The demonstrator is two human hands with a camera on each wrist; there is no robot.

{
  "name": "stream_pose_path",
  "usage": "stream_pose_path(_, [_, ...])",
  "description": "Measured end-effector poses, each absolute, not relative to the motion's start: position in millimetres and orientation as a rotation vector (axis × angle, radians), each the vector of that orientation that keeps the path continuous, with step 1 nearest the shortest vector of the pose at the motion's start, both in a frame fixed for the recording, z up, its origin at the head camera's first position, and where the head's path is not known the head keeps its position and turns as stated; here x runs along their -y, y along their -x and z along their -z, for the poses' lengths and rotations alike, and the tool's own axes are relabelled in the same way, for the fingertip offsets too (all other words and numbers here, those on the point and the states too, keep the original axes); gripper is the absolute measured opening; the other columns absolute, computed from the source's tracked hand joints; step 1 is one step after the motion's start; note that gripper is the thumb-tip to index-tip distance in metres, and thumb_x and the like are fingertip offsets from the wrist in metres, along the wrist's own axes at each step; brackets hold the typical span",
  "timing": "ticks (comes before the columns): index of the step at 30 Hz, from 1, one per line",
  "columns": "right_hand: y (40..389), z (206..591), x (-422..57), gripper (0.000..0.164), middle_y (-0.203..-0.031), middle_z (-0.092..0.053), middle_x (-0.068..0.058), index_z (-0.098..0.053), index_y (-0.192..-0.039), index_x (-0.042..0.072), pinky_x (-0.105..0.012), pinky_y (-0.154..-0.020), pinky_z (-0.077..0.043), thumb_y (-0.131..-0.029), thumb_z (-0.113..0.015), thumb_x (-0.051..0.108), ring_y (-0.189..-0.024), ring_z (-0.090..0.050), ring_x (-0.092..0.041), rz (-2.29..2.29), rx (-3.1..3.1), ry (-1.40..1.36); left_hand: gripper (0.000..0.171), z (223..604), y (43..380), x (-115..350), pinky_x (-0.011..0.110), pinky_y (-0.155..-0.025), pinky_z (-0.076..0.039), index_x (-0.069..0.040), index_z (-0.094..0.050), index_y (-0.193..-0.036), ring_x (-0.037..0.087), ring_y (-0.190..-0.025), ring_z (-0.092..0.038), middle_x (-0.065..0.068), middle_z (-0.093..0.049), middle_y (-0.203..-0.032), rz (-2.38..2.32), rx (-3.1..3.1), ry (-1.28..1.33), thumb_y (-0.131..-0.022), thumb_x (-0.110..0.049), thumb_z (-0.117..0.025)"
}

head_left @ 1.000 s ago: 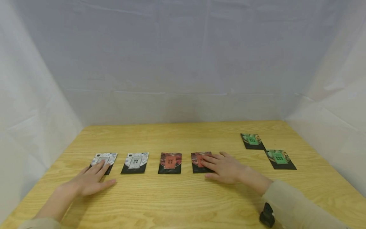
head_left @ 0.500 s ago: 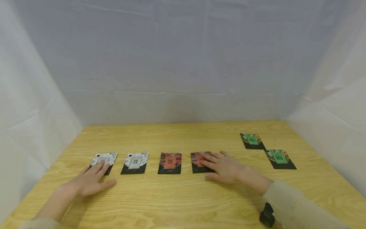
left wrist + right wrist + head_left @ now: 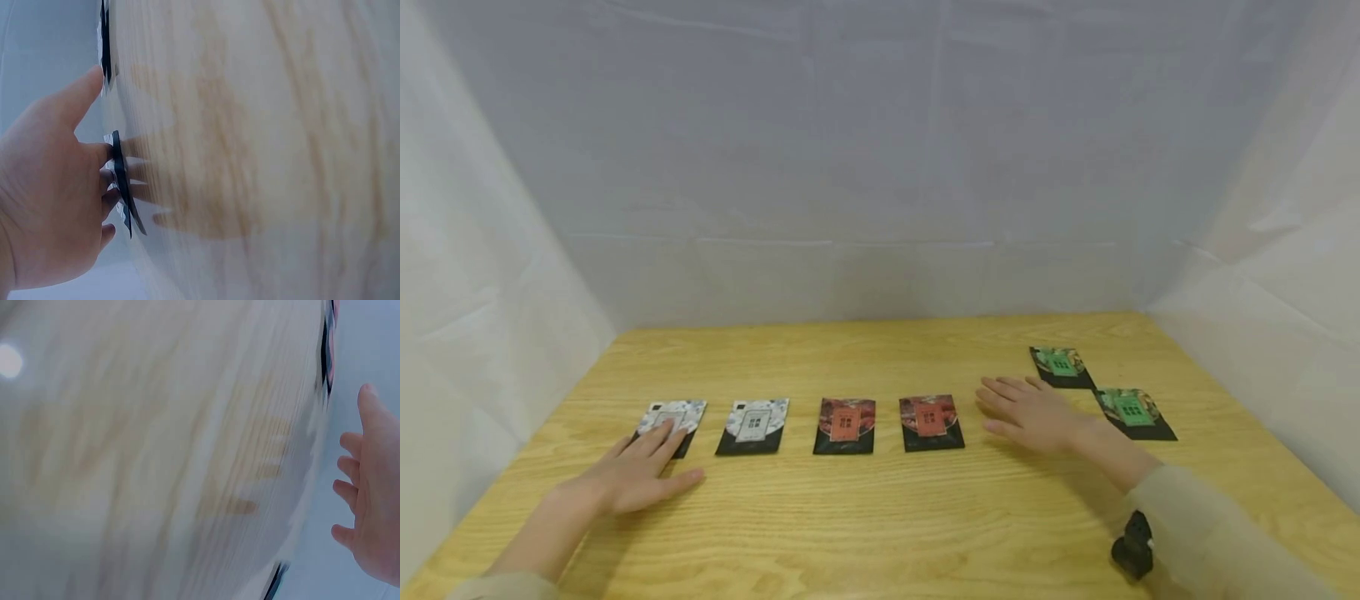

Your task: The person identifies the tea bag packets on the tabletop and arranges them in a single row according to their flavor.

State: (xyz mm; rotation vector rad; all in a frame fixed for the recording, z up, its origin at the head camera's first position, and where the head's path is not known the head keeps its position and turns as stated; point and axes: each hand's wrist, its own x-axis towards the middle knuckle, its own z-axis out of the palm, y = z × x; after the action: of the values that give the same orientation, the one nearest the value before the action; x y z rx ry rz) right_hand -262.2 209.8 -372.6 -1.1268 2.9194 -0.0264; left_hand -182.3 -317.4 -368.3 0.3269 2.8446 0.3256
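Note:
My left hand (image 3: pixel 636 477) rests its straight fingertips on the leftmost white-and-black packet (image 3: pixel 691 415), covering its lower left part. In the left wrist view those fingers touch the packet's (image 3: pixel 122 181) face. Beside it lies a second white-and-black packet (image 3: pixel 752 427). Two red-and-black packets, one left (image 3: pixel 844 427) and one right (image 3: pixel 932 423), continue the row. My right hand (image 3: pixel 1033 417) hovers with spread fingers to the right of the row, holding nothing. Near it are two green-and-black packets, a far one (image 3: pixel 1062 367) and a nearer one (image 3: pixel 1135 414), almost corner to corner.
The packets lie flat on a wooden table (image 3: pixel 820 533). White sheeting (image 3: pixel 880 167) hangs behind the table and along both sides. A small black device (image 3: pixel 1133 547) is at the right sleeve (image 3: pixel 1210 533).
My right hand has lifted off the right red packet and moved right toward the green ones, uncovering that packet. My left hand stays in place.

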Motion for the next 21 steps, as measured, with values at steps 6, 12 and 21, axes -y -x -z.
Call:
stream_pose_path(6, [269, 370, -241, 0.062, -0.148, -0.029, -0.019, -0.033, -0.144, 0.004, -0.061, -0.104, -0.020, -0.099, -0.035, 0.046, -0.133, -0.027, -0.039, 0.051, -2.977, 1.008, 0.088, 368, 183, 318, 0.069, -0.100, -0.004, 0.013, -0.026, -0.140, 0.054, -0.130, -0.012, 0.038, -0.012, -0.144, -0.329, -2.846, -0.333, -0.091, -0.056, -0.045])
stream_pose_path(12, [276, 369, -265, 0.062, -0.147, -0.027, -0.023, -0.033, -0.143, 0.001, -0.063, -0.102, -0.020, -0.099, -0.035, 0.045, -0.133, -0.026, -0.042, 0.115, -2.994, 0.835, 0.087, 370, 183, 319, 0.069, -0.100, -0.004, 0.013, -0.026, -0.140, 0.054, -0.130, -0.012, 0.038, -0.012, -0.144, -0.320, -2.856, -0.334, -0.091, -0.056, -0.045])
stream_pose_path(21, [287, 369, -281, 0.067, -0.146, -0.026, -0.027, -0.031, -0.142, -0.004, -0.064, -0.102, -0.018, -0.099, -0.034, 0.047, -0.132, -0.025, -0.045, 0.131, -2.991, 0.706, 0.087, 374, 184, 320, 0.069, -0.100, -0.005, 0.013, -0.027, -0.140, 0.053, -0.130, -0.013, 0.037, -0.013, -0.144, -0.305, -2.870, -0.337, -0.091, -0.056, -0.045])
